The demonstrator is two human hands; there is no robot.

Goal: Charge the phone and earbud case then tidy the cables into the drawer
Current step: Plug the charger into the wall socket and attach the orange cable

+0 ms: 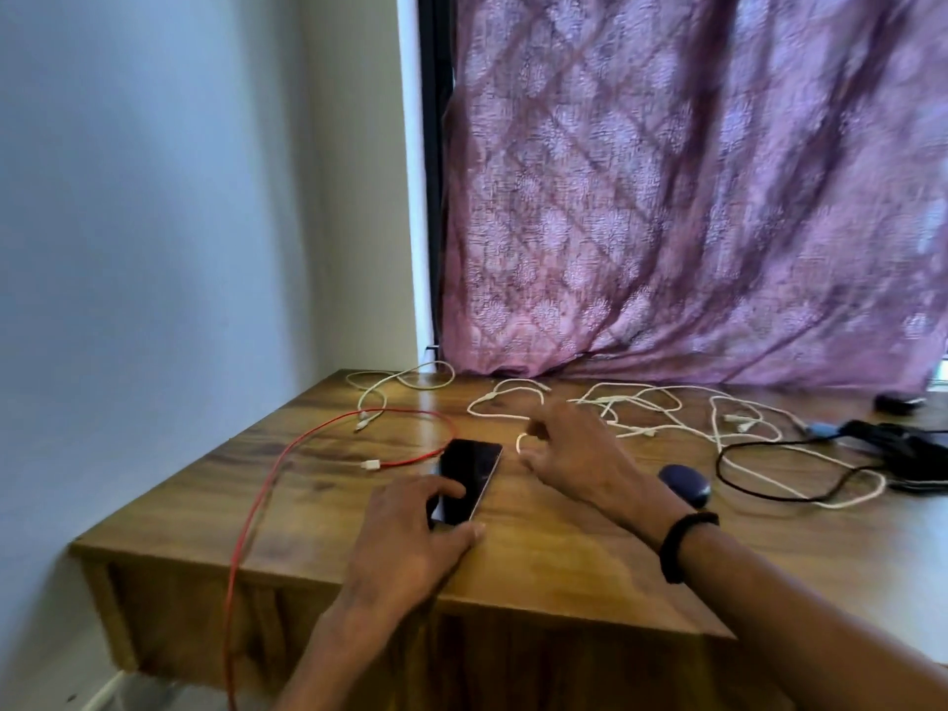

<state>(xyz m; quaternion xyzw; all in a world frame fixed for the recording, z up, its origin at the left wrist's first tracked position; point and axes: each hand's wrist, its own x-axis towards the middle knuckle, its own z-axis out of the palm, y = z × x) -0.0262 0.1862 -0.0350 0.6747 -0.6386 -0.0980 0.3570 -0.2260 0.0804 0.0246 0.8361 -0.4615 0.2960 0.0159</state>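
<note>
A black phone (474, 472) lies face up on the wooden table (564, 551), near its front edge. My left hand (410, 531) grips the phone's near end, fingers on the screen and thumb at its right side. A red cable (287, 454) curls past the phone's far end, and its white plug (370, 465) lies just left of the phone. My right hand (569, 449) reaches over the table beyond the phone. A short loop of white cable (519, 443) shows between its thumb and forefinger; the fingers are blurred. The dark blue earbud case (685, 484) sits right of my right wrist.
Several white cables (662, 407) lie tangled along the back of the table. A black cable (759, 484) and black charger parts (903, 443) are at the right. A purple curtain (692, 197) hangs behind, and a wall (154, 248) stands on the left.
</note>
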